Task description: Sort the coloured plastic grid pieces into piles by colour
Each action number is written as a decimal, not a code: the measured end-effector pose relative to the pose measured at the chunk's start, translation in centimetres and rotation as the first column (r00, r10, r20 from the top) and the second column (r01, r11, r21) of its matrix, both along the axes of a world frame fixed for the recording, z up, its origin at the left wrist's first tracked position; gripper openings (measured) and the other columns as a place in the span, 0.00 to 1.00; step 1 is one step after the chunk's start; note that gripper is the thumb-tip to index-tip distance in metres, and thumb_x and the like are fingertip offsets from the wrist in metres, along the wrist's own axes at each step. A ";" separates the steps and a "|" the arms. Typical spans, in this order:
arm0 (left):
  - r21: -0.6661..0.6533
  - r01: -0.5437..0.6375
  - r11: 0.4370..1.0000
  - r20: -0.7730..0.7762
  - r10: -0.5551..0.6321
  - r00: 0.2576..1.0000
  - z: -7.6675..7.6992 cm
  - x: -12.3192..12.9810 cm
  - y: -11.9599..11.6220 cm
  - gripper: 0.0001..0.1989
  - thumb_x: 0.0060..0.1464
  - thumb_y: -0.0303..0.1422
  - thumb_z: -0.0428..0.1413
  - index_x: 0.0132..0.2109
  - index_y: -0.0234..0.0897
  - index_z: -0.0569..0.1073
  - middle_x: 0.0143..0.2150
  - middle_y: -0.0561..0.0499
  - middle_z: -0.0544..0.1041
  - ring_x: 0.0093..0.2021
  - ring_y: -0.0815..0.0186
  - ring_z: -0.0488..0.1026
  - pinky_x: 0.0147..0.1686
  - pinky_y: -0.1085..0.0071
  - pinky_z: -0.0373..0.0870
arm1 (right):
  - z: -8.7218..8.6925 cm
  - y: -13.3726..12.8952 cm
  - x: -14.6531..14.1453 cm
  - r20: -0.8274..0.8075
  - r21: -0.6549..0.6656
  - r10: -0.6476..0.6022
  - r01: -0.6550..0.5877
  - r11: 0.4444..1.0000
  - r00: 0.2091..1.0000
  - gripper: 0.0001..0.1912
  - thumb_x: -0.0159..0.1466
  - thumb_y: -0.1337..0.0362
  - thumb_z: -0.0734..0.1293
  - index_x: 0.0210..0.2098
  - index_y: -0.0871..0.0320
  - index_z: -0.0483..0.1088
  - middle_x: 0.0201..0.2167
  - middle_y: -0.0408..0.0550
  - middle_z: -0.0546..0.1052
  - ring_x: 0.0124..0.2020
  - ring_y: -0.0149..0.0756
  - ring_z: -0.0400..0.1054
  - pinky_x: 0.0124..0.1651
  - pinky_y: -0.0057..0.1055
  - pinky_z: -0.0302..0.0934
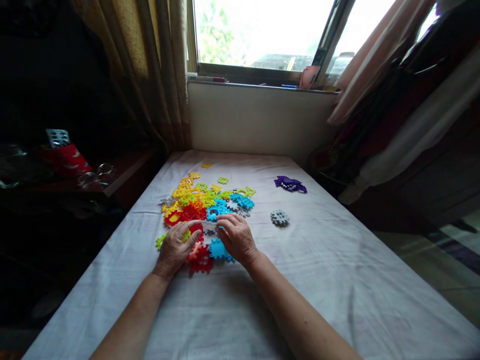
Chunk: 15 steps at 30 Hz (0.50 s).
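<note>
My left hand (177, 248) and my right hand (237, 237) meet over the near part of a pile of toothed plastic pieces. Between the fingertips of both hands is a thin grey piece (208, 223), seen almost edge-on. Under and beside the hands lie red pieces (201, 261) and blue pieces (218, 248). Farther back the pile shows yellow pieces (182, 190), lime green pieces (189, 199) and more blue pieces (217, 209). To the right, apart from the pile, sit a small grey stack (279, 217) and a purple heap (290, 184).
A pale cloth (315, 295) covers the table, whose far end meets the wall below a window. On the left, a dark side table (127, 172) holds a red container (67, 159) and glasses (96, 175). Clothes hang on the right.
</note>
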State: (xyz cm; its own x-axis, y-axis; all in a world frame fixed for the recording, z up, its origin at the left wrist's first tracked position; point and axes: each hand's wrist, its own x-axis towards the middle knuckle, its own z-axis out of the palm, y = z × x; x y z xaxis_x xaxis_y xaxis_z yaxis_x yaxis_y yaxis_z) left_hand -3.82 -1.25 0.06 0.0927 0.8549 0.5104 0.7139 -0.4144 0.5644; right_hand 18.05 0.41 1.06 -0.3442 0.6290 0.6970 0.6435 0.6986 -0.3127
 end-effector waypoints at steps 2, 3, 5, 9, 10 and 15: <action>-0.034 -0.067 0.997 0.003 0.067 0.998 0.4 -0.8 0.4 0.20 0.59 0.49 0.52 0.50 0.43 0.78 0.47 0.48 0.82 0.47 0.60 0.79 0.51 0.64 0.74 | 0.1 0.5 1.9 -0.102 -0.070 -0.093 0.086 0.994 0.990 0.14 0.70 0.61 0.59 0.41 0.55 0.76 0.41 0.51 0.82 0.42 0.38 0.75 0.49 0.35 0.67; -0.049 -0.131 0.990 0.001 0.131 0.991 0.7 -1.6 0.9 0.20 0.59 0.48 0.52 0.51 0.43 0.77 0.48 0.49 0.82 0.47 0.60 0.79 0.50 0.65 0.74 | 0.2 0.8 3.3 -0.149 -0.119 -0.177 0.160 0.980 0.973 0.15 0.70 0.60 0.59 0.42 0.55 0.76 0.40 0.52 0.82 0.41 0.39 0.75 0.47 0.34 0.68; -0.081 -0.280 0.956 -0.020 0.280 0.960 1.3 -3.6 2.5 0.19 0.59 0.46 0.52 0.51 0.44 0.77 0.48 0.50 0.82 0.45 0.60 0.79 0.47 0.66 0.74 | 0.2 1.6 6.9 -0.224 -0.242 -0.388 0.334 0.911 0.894 0.17 0.68 0.58 0.58 0.45 0.56 0.77 0.42 0.53 0.82 0.42 0.40 0.76 0.46 0.34 0.69; -0.125 -0.430 0.894 -0.130 0.415 0.901 2.4 -8.3 7.6 0.22 0.52 0.43 0.54 0.51 0.40 0.77 0.52 0.44 0.80 0.52 0.53 0.76 0.53 0.62 0.71 | -0.4 2.7 14.7 -0.176 -0.473 -0.725 0.589 0.655 0.666 0.22 0.63 0.57 0.59 0.47 0.58 0.78 0.41 0.54 0.83 0.42 0.44 0.76 0.46 0.36 0.69; -0.152 -0.456 0.877 -0.148 0.436 0.888 2.5 -9.2 9.0 0.23 0.50 0.42 0.55 0.51 0.39 0.77 0.53 0.42 0.79 0.54 0.52 0.75 0.55 0.60 0.70 | -0.8 2.8 16.2 -0.143 -0.515 -0.769 0.617 0.595 0.623 0.22 0.62 0.57 0.59 0.47 0.59 0.78 0.40 0.54 0.83 0.41 0.44 0.76 0.45 0.37 0.69; -0.343 -0.451 0.824 -0.162 0.421 0.893 2.3 -11.2 13.1 0.20 0.41 0.41 0.58 0.43 0.40 0.79 0.45 0.42 0.82 0.49 0.49 0.77 0.48 0.61 0.72 | -3.3 2.9 19.3 -0.032 -0.575 -0.826 0.666 0.476 0.563 0.20 0.61 0.57 0.61 0.45 0.55 0.80 0.39 0.53 0.83 0.40 0.44 0.75 0.43 0.36 0.68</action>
State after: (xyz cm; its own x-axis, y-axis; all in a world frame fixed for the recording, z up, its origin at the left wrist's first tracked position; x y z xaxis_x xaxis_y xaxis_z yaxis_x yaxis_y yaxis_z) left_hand -15.06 11.81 2.33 -0.3079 0.9372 0.1639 0.8182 0.1729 0.5483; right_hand 37.31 3.27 -2.26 0.5667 0.7943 0.2190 0.6740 -0.2940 -0.6777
